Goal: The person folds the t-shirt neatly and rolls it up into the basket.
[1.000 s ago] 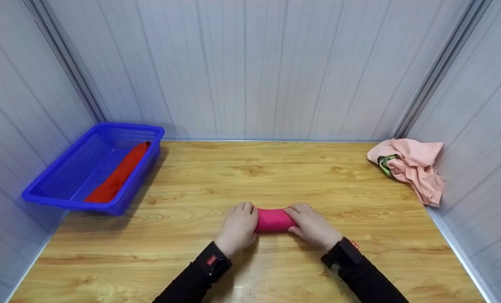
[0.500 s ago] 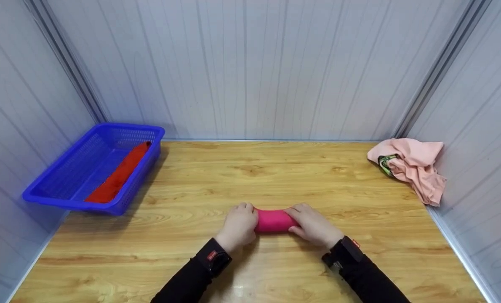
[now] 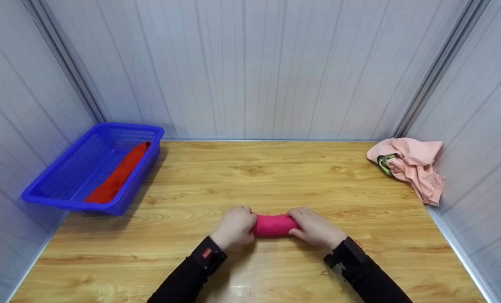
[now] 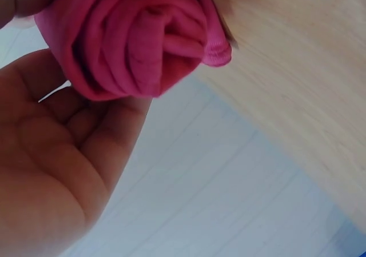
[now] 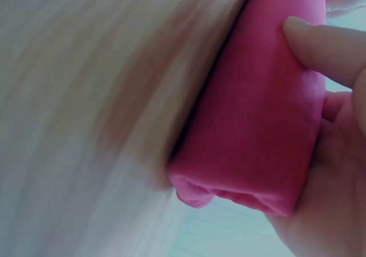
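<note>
A tightly rolled piece of deep pink cloth (image 3: 274, 225) lies crosswise near the middle front of the wooden table, between both hands. My left hand (image 3: 234, 226) grips its left end. In the left wrist view the spiral layers of the cloth's end show, with fingers behind and below it. The roll's right end is in the grip of my right hand (image 3: 315, 227). In the right wrist view the right thumb (image 5: 326, 47) presses on the smooth outer face, and a loose fold hangs at the end. What garment it is cannot be told.
At the back left stands a blue plastic basket (image 3: 67, 205) with a long red-orange cloth (image 3: 122, 174) in it. A crumpled light pink cloth (image 3: 417, 155) with a green print lies at the back right. Pale panel walls (image 3: 250, 71) enclose the wooden table (image 3: 250, 176) on three sides.
Both hands and the pink roll have shifted slightly toward the person. The left hand has also moved a little left, and its fingers are more curled. Basket and light pink cloth stay put.
</note>
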{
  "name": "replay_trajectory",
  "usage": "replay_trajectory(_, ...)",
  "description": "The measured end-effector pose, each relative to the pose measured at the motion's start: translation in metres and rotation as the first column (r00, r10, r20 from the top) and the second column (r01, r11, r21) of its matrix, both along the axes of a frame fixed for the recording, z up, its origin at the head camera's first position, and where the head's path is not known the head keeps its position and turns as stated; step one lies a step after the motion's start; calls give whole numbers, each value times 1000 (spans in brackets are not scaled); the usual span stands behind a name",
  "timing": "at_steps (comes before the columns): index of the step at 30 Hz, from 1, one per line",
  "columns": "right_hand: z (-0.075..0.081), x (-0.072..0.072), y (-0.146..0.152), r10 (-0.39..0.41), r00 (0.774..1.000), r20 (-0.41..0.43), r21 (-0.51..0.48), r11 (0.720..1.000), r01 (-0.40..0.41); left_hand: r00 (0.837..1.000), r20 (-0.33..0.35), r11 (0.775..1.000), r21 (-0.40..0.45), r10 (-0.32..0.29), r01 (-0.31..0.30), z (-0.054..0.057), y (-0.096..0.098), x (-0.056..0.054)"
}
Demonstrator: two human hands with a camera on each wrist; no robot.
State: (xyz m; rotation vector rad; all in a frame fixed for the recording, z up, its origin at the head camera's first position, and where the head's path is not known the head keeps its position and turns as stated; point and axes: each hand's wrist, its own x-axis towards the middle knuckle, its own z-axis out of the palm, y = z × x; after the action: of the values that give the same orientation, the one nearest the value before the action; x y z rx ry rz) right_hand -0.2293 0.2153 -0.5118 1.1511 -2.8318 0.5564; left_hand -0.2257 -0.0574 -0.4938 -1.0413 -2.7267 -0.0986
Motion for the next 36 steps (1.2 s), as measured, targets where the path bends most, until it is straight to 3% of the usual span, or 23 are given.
replay_trajectory(10, 7, -3, 0, -5, 999, 50, 17, 1000, 4, 992, 120, 999, 33, -30, 27, 5, -2, -11)
replay_trajectory(16, 11, -8, -1, -17, 994, 105, 20, 1000, 15, 974, 221, 997, 66, -47, 33, 7, -3, -22)
replay_trajectory(22, 13, -15, 0, 3, 993, 116, 16, 1000, -5, 933, 358, 996, 93, -42, 9, 12, -5, -32)
replay_trajectory(28, 15, -20, -1, 2, 990, 139, 37, 999, -7, 892, 452, 995, 100, -25, -23, 12, -6, -42)
replay_trajectory(36, 16, -29, -2, -15, 981, 194, 25, 1000, 10, 809, 588, 986, 132, 3, -99, 13, -8, -53)
